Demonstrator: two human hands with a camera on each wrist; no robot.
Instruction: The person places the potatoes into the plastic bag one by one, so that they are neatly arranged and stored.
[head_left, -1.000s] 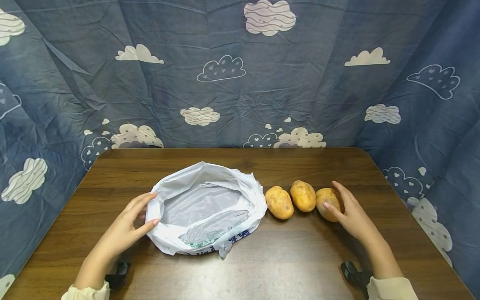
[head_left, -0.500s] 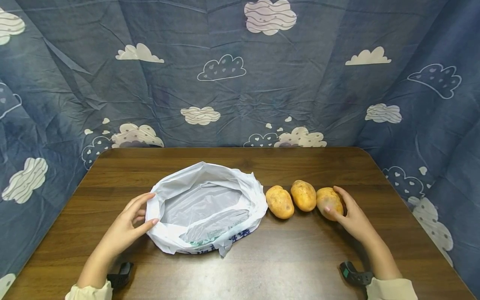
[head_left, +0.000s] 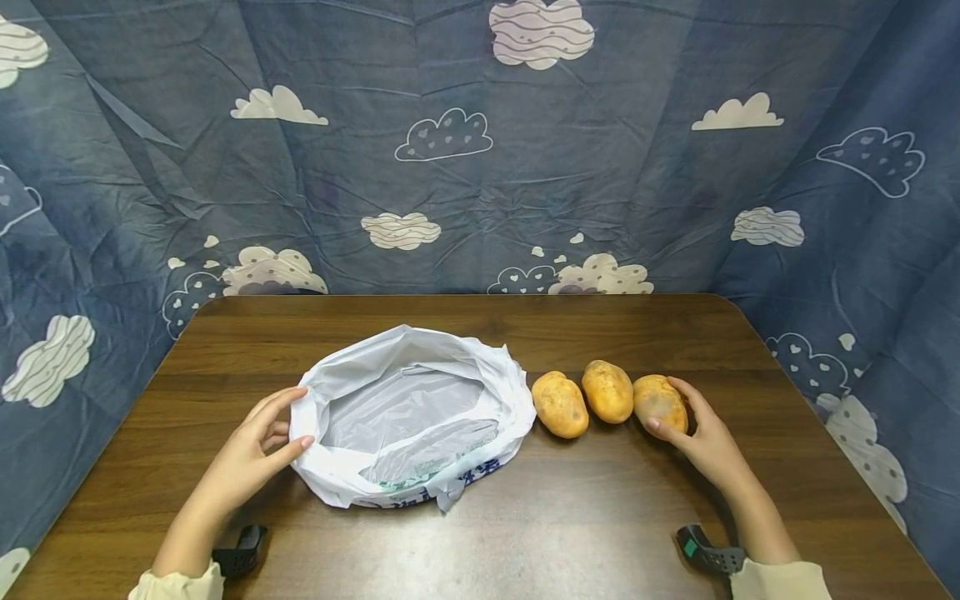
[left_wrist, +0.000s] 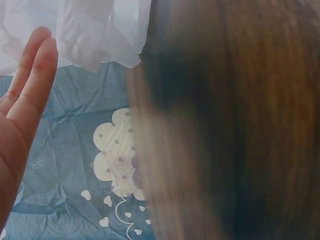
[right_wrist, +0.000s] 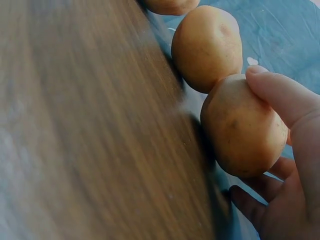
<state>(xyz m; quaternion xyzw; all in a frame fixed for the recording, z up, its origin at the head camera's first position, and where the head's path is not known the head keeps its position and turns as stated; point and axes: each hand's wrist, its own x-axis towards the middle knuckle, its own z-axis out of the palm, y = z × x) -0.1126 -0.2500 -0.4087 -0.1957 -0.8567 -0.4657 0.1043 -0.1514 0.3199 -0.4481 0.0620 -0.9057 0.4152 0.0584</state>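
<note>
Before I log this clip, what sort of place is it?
Probably a makeshift recording booth, not a kitchen: a wooden table walled on three sides by a blue cloud-print cloth, with only a white plastic bag and potatoes laid out.

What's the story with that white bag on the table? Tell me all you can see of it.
The white plastic bag is thin, crinkly and slightly see-through, with green and blue print on its near side. It lies low on the wooden table, its mouth spread wide and rim rolled outward, with nothing visible inside. The left hand holds its left rim between thumb and fingers. Its right edge lies close beside the nearest potato; whether they touch is unclear.
</note>
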